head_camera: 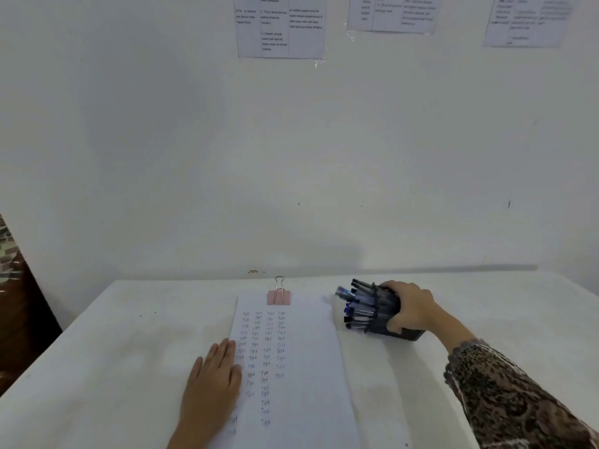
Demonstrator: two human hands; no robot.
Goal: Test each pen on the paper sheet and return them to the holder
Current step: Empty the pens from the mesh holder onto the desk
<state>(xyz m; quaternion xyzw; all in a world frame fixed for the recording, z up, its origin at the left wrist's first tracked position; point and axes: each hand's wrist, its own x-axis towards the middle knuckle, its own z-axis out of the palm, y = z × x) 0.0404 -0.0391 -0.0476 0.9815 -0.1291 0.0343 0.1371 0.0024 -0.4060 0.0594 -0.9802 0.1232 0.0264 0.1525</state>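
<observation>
Far left: bare white tabletop (97, 367), backed by a pale wall. Next along, the left hand (210, 380), flat on the table, fingers straight and close together, fingertips pressing the left edge of the long white paper sheet (308, 367); nothing held, only the page pinned down. On the sheet, four columns of small handwritten test marks down its left half, with the right half blank. At the sheet's far edge, a pink binder clip (278, 297) with wire handles, clamped on the paper.

Just right of the sheet, a bunch of blue and black capped pens (355, 307), ends pointing towards the paper out of the mouth of a dark, boxy plastic pen holder (411, 333) tilted well over on its side. Hard to say through the blur whether resting on the table or held just clear of it. Farther right, the right hand (411, 307), curled round the holder's body, fingers over the top, thumb on the near side, arm in a brown patterned sleeve (512, 400).

Step in hand, judging by this: fetching the holder and tipping it to get at a pen, none drawn out yet. Calls next for setting the holder steady, easing the grip, pinching one pen out of the bunch without dragging its neighbours, uncapping it, then bringing the tip to a blank patch beside the last marks, sheet pinned under the left hand
</observation>
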